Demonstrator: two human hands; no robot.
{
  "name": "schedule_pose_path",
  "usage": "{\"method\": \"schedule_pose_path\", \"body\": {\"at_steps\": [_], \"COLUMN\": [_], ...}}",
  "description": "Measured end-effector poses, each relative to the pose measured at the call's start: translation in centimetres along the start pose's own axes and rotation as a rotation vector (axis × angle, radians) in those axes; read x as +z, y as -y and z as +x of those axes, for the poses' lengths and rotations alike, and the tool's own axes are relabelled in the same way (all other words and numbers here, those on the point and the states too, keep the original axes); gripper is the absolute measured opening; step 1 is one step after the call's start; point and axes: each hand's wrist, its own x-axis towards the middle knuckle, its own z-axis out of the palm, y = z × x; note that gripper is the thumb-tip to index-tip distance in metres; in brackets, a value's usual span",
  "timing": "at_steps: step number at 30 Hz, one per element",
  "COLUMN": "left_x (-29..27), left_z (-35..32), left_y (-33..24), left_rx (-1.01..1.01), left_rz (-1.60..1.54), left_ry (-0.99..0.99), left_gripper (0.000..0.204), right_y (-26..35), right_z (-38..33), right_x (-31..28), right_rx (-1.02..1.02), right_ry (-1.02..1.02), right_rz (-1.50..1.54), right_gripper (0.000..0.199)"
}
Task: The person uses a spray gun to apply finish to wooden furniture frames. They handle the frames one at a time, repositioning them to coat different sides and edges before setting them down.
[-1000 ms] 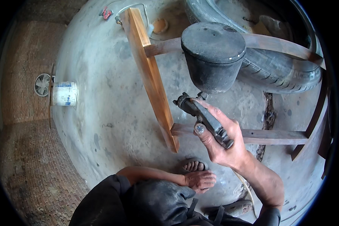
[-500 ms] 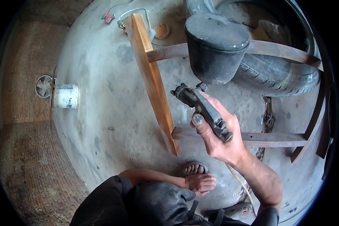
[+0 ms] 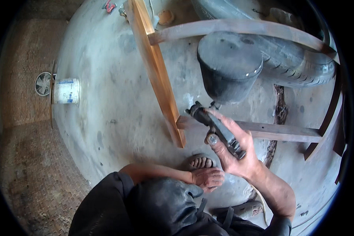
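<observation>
My right hand [image 3: 242, 151] is closed around the handle of a dark spray gun [image 3: 220, 131], thumb on the near side. A black lidded cup [image 3: 230, 72] is fixed to the gun and hides part of what lies beneath. Below the gun lies a wooden frame: its glossy brown post [image 3: 160, 74] is to the left, joined to a curved upper rail [image 3: 228, 26] and a lower rail [image 3: 287, 132]. The gun's head is near the post's lower end, apart from it. My left hand [image 3: 209, 179] rests by my knee, fingers loosely curled together, holding nothing visible.
A large tyre [image 3: 303, 67] lies at the far right, partly behind the frame. To the left stand a white bucket [image 3: 66, 91] and a round fan-like object [image 3: 43, 83] against the brick wall [image 3: 27, 70]. A pale hose [image 3: 259, 196] runs beneath my right forearm.
The spray gun in my right hand has come slightly nearer to me and to the right. The whole view has shifted, so the frame and tyre appear higher. My left hand stays by the knee.
</observation>
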Motion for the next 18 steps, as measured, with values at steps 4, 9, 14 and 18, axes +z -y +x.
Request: {"method": "schedule_pose_path", "body": {"at_steps": [4,9,14,18], "left_x": [0.1,0.4,0.4,1.5], "left_z": [-0.4,-0.3,-0.6,-1.1], "left_y": [0.6,0.1,0.2,0.4], "left_rx": [-0.025,-0.074,-0.083,-0.094], "left_rz": [0.023,0.009,0.028,0.027], "left_ry": [0.040,0.095,0.098,0.053], "left_gripper": [0.030,0.027,0.029,0.030], "right_y": [0.2,-1.7,-2.5,-2.7], "right_z": [-0.4,-2.4,-4.6,-5.8], "right_x": [-0.1,0.7,1.1,1.0], "right_rx": [0.066,-0.024,0.074,0.115], "right_ry": [0.000,-0.023,0.022,0.058], "right_rz": [-0.003,-0.038,0.012,0.022], "right_gripper": [0.057,0.056,0.056,0.054]}}
